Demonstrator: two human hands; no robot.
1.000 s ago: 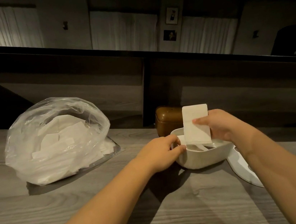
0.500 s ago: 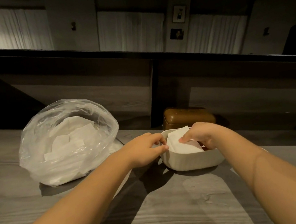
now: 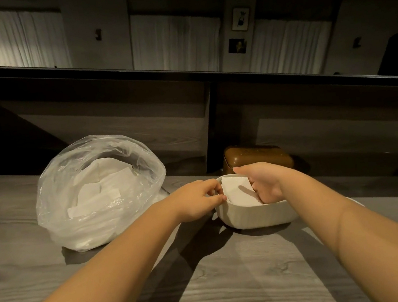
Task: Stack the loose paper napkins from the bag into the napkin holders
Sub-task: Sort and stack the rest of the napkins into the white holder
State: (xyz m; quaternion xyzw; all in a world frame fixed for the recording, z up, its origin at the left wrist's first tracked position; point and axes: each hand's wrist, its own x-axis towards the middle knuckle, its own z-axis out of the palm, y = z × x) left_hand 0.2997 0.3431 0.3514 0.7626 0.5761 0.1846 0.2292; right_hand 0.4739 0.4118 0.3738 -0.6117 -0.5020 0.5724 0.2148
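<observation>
White napkin (image 3: 239,191) lay flat inside the white rounded holder (image 3: 254,215) on the grey wood-grain desk (image 3: 236,285). Left hand (image 3: 196,203) pinched the holder's rim; right hand (image 3: 264,182) reached inside, fingers on the napkin, grasp unclear. Clear bag (image 3: 99,189) of napkins stood left. Dim room, curtains behind.

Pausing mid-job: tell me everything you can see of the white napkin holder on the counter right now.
The white napkin holder is a low, rounded tub with a smooth, matte wall, open at the top, upright on the grey wood-grain counter. White napkins lie inside it. The left hand pinches its left rim; the right hand reaches into it onto the napkins. A brown box stands just behind it, and the clear plastic bag sits to its left.
</observation>
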